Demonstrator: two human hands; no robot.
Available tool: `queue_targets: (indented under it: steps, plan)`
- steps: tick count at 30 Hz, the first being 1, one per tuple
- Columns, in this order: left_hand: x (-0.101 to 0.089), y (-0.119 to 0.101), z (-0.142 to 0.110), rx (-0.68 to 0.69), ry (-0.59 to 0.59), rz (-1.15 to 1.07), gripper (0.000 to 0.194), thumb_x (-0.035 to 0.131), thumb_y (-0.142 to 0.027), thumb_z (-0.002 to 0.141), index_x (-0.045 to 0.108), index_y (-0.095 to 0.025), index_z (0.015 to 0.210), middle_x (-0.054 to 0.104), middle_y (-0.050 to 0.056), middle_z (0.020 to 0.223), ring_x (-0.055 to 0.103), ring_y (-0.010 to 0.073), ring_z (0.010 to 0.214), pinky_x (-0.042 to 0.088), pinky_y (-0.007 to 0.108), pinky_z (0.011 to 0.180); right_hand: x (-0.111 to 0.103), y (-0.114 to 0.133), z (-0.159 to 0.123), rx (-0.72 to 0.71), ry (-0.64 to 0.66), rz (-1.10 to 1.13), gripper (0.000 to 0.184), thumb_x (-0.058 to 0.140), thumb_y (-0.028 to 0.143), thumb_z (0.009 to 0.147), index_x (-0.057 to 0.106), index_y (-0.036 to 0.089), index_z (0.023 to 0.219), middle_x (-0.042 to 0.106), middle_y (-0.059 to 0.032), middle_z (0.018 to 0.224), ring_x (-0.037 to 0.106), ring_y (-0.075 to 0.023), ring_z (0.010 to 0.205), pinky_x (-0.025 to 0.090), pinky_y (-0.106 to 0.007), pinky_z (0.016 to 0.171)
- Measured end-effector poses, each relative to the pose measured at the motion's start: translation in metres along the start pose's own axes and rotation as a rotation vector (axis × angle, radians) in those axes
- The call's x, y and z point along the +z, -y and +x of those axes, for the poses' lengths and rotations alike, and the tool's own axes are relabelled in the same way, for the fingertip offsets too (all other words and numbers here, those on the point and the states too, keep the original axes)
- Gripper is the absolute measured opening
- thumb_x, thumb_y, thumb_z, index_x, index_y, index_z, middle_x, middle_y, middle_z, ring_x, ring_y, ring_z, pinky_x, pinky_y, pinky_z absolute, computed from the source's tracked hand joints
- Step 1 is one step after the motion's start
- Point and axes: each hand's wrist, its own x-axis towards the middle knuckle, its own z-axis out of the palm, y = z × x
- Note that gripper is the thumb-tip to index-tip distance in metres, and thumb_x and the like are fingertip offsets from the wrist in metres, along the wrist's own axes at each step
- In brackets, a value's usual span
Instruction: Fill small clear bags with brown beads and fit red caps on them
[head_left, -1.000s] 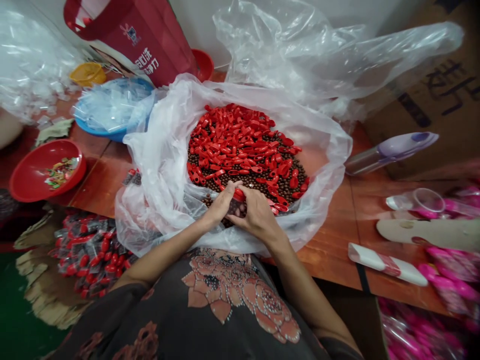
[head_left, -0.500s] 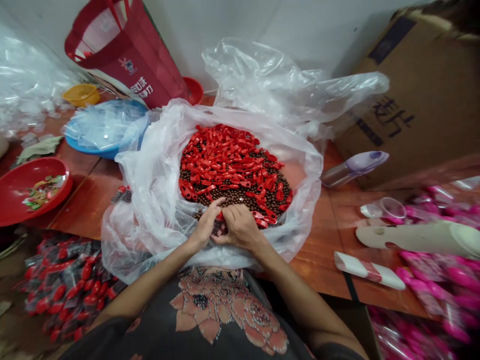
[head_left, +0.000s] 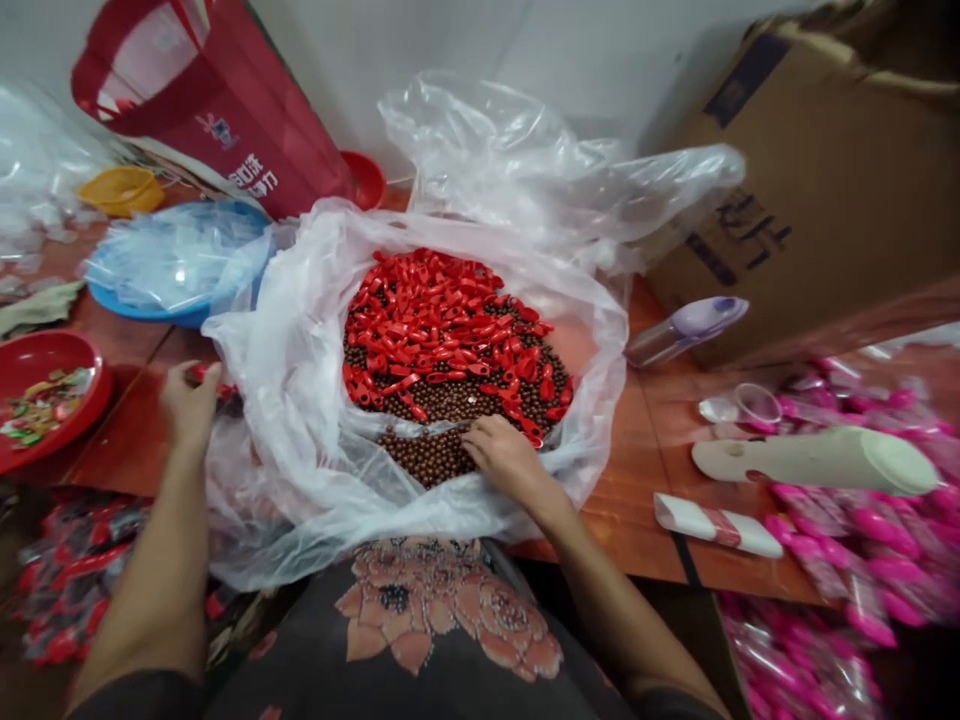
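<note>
My left hand (head_left: 189,402) is left of the white plastic bag (head_left: 266,350), thumb and fingers curled around a small red piece (head_left: 199,373) that is mostly hidden. Beside it, partly behind the bag's edge, lie a few similar red pieces. Inside the open bag, my right hand (head_left: 504,455) rests with bent fingers on small round brown beads (head_left: 427,455). Its fingertips are among the beads, so what they hold is hidden. Many glossy red scoop-shaped plastic pieces (head_left: 427,310) cover the beads further back.
A blue basin (head_left: 187,315) of clear sleeves and a red bowl (head_left: 90,405) stand left. A red shopping bag (head_left: 225,130) and clear plastic sheeting (head_left: 525,150) are behind. Rightward are a cardboard box (head_left: 825,200), a purple-topped tube (head_left: 709,318), and pink packets (head_left: 885,540).
My hands were together over the front of the bag, with something red between them. The left has moved out to the left; the right stays at the beads. The view has shifted slightly right.
</note>
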Motion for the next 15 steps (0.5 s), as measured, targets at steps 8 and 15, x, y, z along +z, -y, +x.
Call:
queue_targets:
  steps: [8, 15]
  plan:
    - [0.007, 0.013, 0.005, 0.095, 0.074, 0.129, 0.04, 0.058, -0.043, 0.08, 0.062, -0.017, 0.11, 0.067, 0.009, 0.112, 0.056, 0.0293, 0.119, 0.043, 0.048, 0.092, 0.015, -0.014, -0.012, 0.09, -0.115, 0.008, 0.032, 0.047, 0.023, 0.095, 0.067, 0.016, 0.12, 0.061, -0.0166, 0.133, 0.062, -0.0279, 0.113, 0.053, -0.051, 0.095]
    - [-0.007, -0.018, 0.034, 0.194, -0.069, 0.142, 0.026, 0.046, -0.023, 0.091, 0.065, -0.015, 0.107, 0.066, 0.009, 0.111, 0.059, 0.0191, 0.107, 0.045, 0.035, 0.099, 0.048, -0.027, 0.01, -0.092, -0.251, 0.118, 0.042, 0.049, 0.035, 0.091, 0.061, 0.033, 0.131, 0.06, -0.0131, 0.135, 0.064, -0.0357, 0.116, 0.055, -0.062, 0.094]
